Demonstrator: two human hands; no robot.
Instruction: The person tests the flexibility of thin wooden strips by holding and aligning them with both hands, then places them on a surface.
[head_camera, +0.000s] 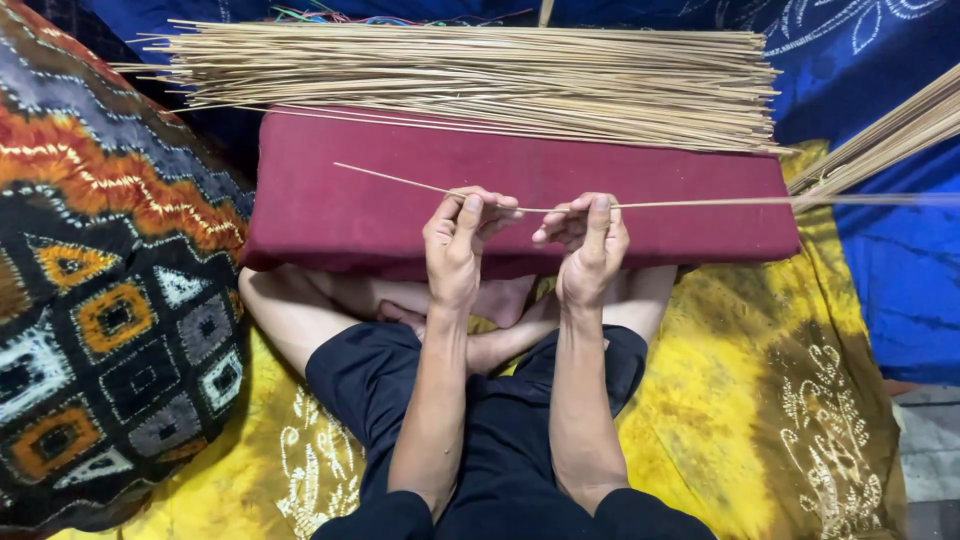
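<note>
A single thin pale stick (400, 181) runs across the view from upper left to the right edge. My left hand (458, 245) pinches it near its middle, fingers curled around it. My right hand (590, 245) grips the same stick just to the right, a small gap between the two hands. Both hands hover over a dark red cushion (330, 210) that rests across my crossed legs.
A thick pile of similar pale sticks (480, 80) lies along the far edge of the cushion. More sticks (880, 140) slant in at the right. A patterned pillow (100, 260) sits at left, yellow cloth (760, 400) beneath me, blue cloth (890, 250) at right.
</note>
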